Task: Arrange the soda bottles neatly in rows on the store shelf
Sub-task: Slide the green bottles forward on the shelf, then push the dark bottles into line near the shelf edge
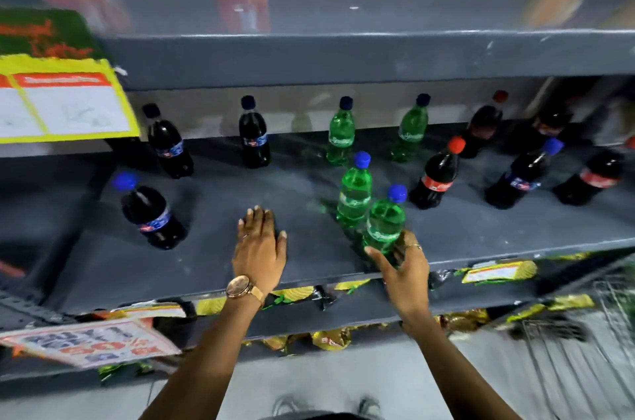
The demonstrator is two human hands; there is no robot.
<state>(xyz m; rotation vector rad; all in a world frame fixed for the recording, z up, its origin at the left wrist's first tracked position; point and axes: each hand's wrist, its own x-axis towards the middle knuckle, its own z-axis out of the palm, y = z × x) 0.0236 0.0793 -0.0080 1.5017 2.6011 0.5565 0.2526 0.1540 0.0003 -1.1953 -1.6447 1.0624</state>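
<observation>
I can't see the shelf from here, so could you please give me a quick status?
Right hand gripping front green bottle at shelf edge. Left hand flat on shelf, empty. Bottles scattered, no rows yet.

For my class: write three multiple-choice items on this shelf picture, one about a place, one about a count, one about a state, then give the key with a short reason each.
1. Where does the left hand lie?
A. flat on the bare shelf
B. around a dark bottle
C. on the upper shelf

2. How many green bottles stand on this shelf?
A. two
B. four
C. six

3. What is the right hand doing?
A. hanging empty
B. gripping the front green bottle
C. pressing a red cap

Key: 1 A, its palm lies on the shelf, touching no bottle. 2 B, two at the back, two nearer the front. 3 B, thumb and fingers wrap the bottle's lower part.
</observation>
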